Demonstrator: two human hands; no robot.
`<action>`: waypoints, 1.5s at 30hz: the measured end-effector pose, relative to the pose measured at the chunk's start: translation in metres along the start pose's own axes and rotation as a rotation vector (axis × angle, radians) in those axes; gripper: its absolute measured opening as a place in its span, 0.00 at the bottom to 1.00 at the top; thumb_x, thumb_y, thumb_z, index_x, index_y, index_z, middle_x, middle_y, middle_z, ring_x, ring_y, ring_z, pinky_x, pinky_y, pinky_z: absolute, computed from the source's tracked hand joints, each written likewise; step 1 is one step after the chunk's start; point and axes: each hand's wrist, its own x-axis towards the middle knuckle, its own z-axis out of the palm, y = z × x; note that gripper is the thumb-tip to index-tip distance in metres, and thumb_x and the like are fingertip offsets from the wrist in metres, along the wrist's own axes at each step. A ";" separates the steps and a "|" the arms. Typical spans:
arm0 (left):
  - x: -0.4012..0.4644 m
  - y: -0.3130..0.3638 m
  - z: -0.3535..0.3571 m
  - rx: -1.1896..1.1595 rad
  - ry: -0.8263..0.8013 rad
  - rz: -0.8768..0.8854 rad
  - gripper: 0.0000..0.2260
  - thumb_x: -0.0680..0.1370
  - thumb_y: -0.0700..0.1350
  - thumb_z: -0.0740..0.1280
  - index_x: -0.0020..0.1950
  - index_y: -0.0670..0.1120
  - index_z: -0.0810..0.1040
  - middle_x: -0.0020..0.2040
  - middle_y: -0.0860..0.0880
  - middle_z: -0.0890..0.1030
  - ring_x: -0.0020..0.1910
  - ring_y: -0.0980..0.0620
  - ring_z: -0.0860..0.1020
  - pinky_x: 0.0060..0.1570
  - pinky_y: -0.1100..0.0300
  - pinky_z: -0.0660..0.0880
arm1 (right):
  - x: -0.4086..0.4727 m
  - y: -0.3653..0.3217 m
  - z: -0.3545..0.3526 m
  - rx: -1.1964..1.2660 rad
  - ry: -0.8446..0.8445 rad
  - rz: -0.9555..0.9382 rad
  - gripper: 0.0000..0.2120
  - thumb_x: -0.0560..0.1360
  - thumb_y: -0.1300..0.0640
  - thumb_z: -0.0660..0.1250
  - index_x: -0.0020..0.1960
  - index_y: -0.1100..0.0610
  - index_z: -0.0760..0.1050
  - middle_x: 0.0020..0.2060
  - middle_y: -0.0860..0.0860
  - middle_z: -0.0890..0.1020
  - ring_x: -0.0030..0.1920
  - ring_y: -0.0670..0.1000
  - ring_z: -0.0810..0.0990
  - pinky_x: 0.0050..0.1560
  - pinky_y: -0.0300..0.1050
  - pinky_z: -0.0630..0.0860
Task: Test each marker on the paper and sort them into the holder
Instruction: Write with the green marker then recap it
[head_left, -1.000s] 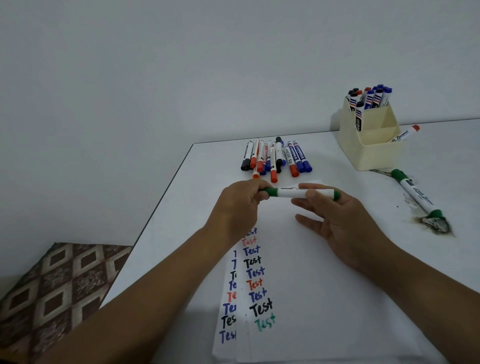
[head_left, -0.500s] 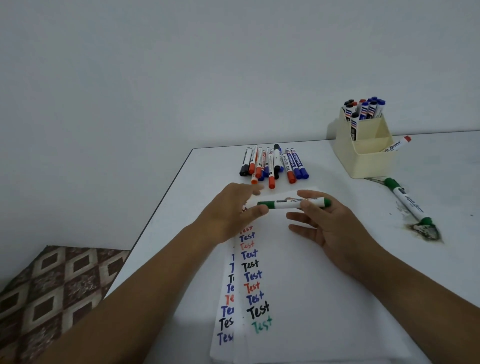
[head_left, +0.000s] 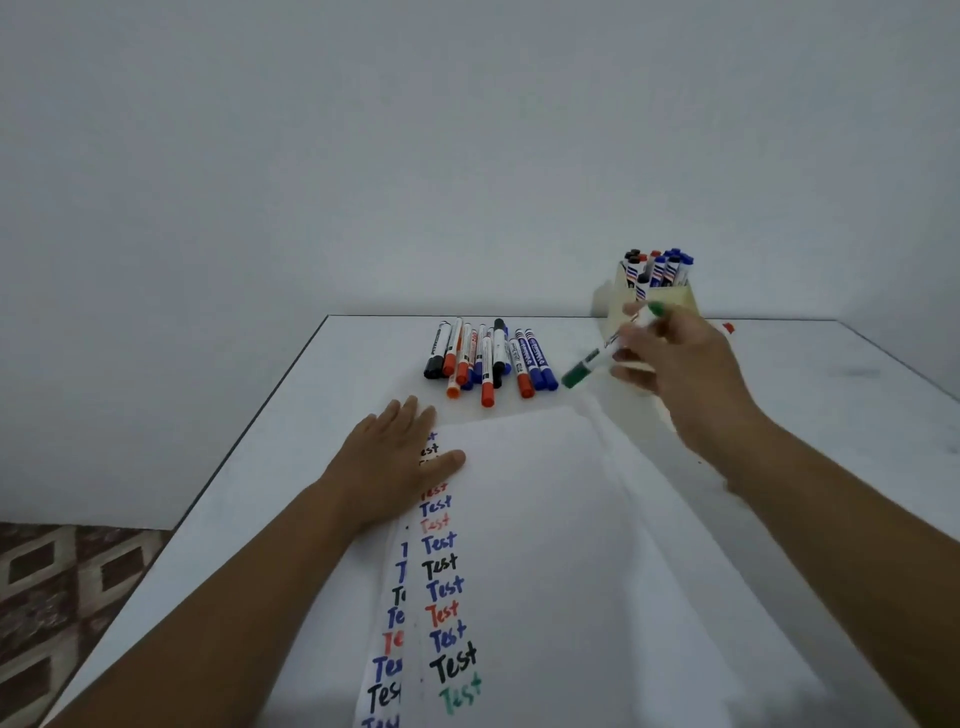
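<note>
The green marker is held off the tabletop in the right hand, tilted so that its capped green end points down and left toward the loose markers and its other green end rises toward the holder. The right grip is closed round the marker's white barrel, fingers curled over it; the hand is motion-blurred, so exactly which fingers pinch it cannot be told. Hand and marker sit in front of the cream holder, hiding much of its front wall. Several markers with black, red and blue caps stand upright in the holder's rear compartment.

To the left of the held marker, a row of loose markers lies side by side on the tabletop, with black, red and blue caps.

Nearer the camera lies the white paper, with a column of the word "Test" in blue, black, red and, lowest, green. The left hand rests flat on the paper's upper left corner, its grip apart with fingers straight and spread, holding nothing.

A patterned brown floor shows at lower left.
</note>
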 end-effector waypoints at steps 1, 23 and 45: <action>0.000 0.000 0.000 0.008 -0.001 0.008 0.51 0.67 0.80 0.34 0.82 0.50 0.44 0.82 0.47 0.44 0.81 0.49 0.43 0.78 0.48 0.48 | 0.013 -0.009 -0.010 -0.105 0.049 -0.104 0.09 0.81 0.61 0.68 0.57 0.50 0.80 0.51 0.56 0.82 0.50 0.52 0.85 0.52 0.51 0.84; 0.003 -0.001 0.002 0.012 -0.010 0.002 0.47 0.69 0.77 0.37 0.82 0.52 0.43 0.82 0.50 0.42 0.81 0.51 0.42 0.78 0.50 0.44 | 0.101 0.018 -0.053 -1.027 -0.027 -0.162 0.21 0.80 0.52 0.66 0.72 0.45 0.72 0.50 0.47 0.82 0.51 0.51 0.79 0.48 0.45 0.74; 0.015 0.002 -0.010 -0.044 0.074 -0.079 0.34 0.77 0.72 0.52 0.77 0.54 0.63 0.75 0.50 0.65 0.73 0.49 0.64 0.69 0.50 0.62 | -0.041 0.089 0.041 -1.435 -0.867 -0.314 0.43 0.73 0.20 0.41 0.80 0.39 0.33 0.81 0.45 0.36 0.80 0.47 0.34 0.79 0.58 0.34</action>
